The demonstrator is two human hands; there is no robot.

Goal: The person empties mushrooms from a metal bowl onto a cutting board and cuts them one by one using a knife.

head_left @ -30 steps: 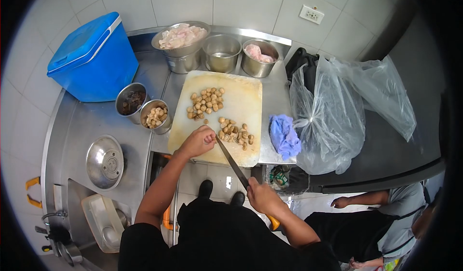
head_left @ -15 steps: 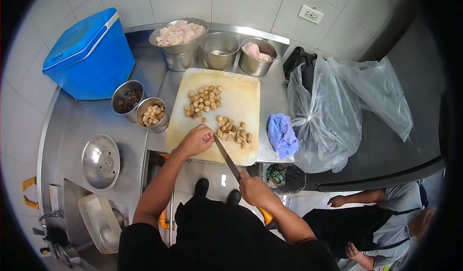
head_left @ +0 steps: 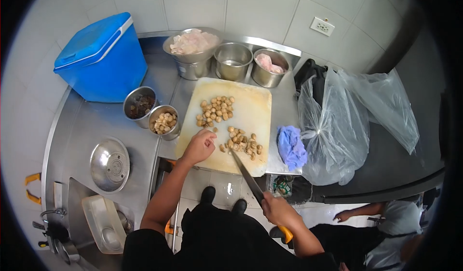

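Beside mushrooms (head_left: 241, 140), the knife (head_left: 248, 175) is clasped in the closed right hand (head_left: 279, 210); whether the curled left hand (head_left: 200, 147) holds anything cannot be told.

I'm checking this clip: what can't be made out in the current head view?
- Head view: whether the left hand holds anything; its curled fingers hide that.
- Head view: the gripped part of the knife, covered by the right hand.
- Head view: the inside of the blue cooler, hidden by its lid.
- Head view: what the dark pieces are; too small.
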